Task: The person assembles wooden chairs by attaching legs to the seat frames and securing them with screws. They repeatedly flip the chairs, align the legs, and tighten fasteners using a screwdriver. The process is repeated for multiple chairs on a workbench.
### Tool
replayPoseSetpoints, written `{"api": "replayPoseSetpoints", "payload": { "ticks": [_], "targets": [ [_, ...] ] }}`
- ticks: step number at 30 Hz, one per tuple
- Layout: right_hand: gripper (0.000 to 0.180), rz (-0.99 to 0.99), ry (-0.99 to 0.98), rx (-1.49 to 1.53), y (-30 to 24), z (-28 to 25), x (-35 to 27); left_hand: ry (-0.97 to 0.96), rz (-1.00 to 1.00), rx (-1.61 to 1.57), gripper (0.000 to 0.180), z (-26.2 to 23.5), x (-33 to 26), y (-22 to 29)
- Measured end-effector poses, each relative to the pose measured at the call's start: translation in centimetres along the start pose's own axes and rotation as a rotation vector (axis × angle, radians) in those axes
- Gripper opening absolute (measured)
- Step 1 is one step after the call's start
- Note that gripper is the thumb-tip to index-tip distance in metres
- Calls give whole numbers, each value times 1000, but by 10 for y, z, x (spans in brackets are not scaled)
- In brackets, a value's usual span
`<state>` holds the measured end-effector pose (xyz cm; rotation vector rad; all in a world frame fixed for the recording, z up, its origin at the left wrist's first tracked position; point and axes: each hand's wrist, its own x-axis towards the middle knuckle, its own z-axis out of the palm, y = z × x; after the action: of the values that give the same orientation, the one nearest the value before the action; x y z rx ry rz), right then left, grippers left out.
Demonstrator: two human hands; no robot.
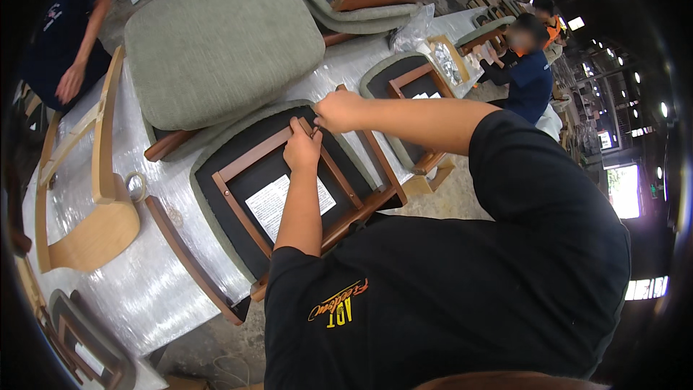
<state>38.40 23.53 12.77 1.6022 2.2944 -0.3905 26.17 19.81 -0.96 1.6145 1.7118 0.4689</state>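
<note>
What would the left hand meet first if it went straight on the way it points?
Probably the near edge of the large grey seat beyond the left hand, though depth is unclear.

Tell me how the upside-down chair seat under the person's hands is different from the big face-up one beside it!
The upside-down seat shows its black underside, while the face-up seat shows smooth grey-green fabric. The upside-down seat has a brown wooden frame across it; the face-up seat has only fabric on top. A white printed sheet lies on the upside-down seat, but none shows on the face-up seat. Both have grey-green covering and rounded corners.
</note>
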Motion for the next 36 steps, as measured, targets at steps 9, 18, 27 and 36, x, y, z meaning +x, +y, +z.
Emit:
{"api": "replayPoseSetpoints", "payload": {
  "ticks": [9, 18, 27, 36],
  "targets": [
    [32, 361, 558, 576, 77, -11, -8, -71, 17, -34, 69, -10, 2, 6],
    [29, 449, 285, 869, 125, 196, -81, 26, 52, 10, 63, -10, -14, 24],
    [21, 538, 317, 695, 77, 243, -74, -95, -41, -57, 63, 4, -19, 0],
    [20, 48, 658, 647, 61, 194, -58, -11, 78, -52, 90, 16, -29, -20]
  ]
}}
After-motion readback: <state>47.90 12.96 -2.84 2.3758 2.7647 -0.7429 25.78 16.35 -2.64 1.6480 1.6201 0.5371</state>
